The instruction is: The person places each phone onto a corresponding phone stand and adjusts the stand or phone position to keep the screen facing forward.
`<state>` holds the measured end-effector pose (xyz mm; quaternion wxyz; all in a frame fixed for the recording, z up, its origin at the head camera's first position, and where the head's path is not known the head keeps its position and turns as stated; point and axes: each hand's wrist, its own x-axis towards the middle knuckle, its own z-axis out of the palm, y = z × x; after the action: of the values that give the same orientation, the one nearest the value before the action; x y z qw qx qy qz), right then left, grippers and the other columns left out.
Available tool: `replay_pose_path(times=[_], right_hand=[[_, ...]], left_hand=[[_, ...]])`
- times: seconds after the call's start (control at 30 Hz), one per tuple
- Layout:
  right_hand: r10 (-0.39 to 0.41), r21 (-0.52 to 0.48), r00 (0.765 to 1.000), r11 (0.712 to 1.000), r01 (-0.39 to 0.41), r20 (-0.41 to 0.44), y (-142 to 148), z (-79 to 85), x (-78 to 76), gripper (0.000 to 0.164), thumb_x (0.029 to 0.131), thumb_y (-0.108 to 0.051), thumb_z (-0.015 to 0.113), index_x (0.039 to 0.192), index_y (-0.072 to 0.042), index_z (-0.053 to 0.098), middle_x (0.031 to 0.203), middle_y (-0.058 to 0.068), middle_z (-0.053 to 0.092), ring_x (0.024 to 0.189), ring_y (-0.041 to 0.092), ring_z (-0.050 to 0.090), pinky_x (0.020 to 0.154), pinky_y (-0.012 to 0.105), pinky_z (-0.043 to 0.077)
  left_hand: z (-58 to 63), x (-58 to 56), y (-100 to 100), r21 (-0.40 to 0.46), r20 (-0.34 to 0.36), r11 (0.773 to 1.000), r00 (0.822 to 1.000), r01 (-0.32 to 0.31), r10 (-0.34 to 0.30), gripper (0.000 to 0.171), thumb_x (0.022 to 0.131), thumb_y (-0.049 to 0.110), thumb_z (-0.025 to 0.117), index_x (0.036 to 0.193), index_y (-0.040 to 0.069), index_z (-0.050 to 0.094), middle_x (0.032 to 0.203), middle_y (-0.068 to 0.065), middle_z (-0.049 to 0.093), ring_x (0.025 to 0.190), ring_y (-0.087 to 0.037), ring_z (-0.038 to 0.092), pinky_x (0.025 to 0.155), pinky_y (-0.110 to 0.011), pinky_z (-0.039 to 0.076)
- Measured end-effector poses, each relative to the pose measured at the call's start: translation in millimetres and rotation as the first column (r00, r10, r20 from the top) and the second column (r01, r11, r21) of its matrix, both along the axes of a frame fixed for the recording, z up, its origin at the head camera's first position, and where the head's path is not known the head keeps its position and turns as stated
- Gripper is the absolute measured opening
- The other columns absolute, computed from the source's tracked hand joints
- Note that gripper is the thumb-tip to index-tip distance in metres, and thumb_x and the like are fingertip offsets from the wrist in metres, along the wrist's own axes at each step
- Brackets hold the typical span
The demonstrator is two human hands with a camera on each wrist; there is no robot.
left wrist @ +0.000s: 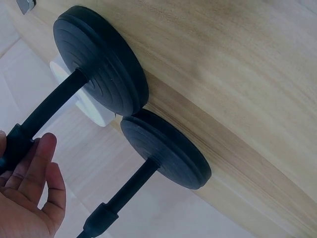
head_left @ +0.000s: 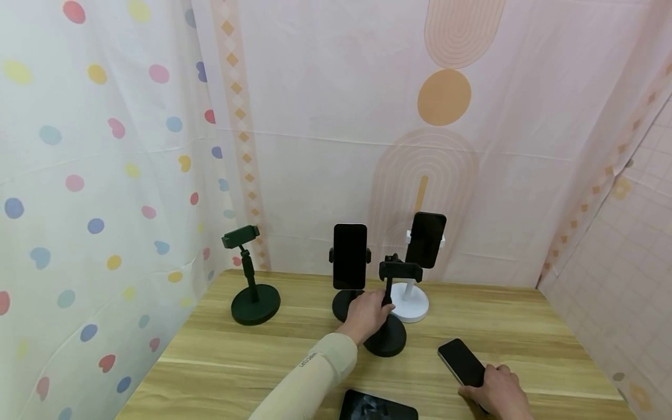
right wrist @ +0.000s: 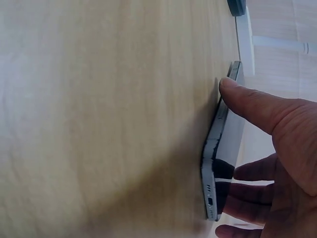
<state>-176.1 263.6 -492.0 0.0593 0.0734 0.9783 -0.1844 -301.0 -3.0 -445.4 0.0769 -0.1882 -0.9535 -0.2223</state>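
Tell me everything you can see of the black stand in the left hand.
The stand is black and looks like plastic. Its thick, round base has circular ridges on top; from it rises a slim stem with a wider collar, where the left hand holds it. A wide clamp on top carries no phone. It is about upright over the table, in front of the white stand. Whether its base is slightly lifted, I can't tell.
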Motion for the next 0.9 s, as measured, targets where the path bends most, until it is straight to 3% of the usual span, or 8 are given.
replay_pose_path(times=[0.53,0.9], right_hand=[[0.016,0.015,0.999,1.0,-0.015,-0.033,2.2,-7.2,-1.9,0.078,0.076,-0.047,0.081,0.101,0.023,0.055,0.09,0.027,0.053,0.082,0.038,0.052,0.076,0.052,0.045],[0.007,0.02,1.0,1.0,-0.007,-0.017,4.7,-8.9,-1.6,0.083,0.077,-0.051,0.08,0.104,0.023,0.053,0.089,0.028,0.051,0.085,0.04,0.051,0.08,0.053,0.042]], left_hand=[[0.7,2.3,1.8,0.021,0.014,1.0,1.0,0.007,-0.007,0.02,0.097,0.031,0.067,0.104,0.012,0.068,0.088,-0.001,0.069,0.075,-0.016,0.065,0.061,-0.031,0.051],[-0.3,0.8,1.2,0.018,0.001,1.0,1.0,0.008,-0.008,0.02,0.097,0.03,0.067,0.104,0.011,0.068,0.088,-0.001,0.069,0.074,-0.016,0.065,0.061,-0.031,0.051]])
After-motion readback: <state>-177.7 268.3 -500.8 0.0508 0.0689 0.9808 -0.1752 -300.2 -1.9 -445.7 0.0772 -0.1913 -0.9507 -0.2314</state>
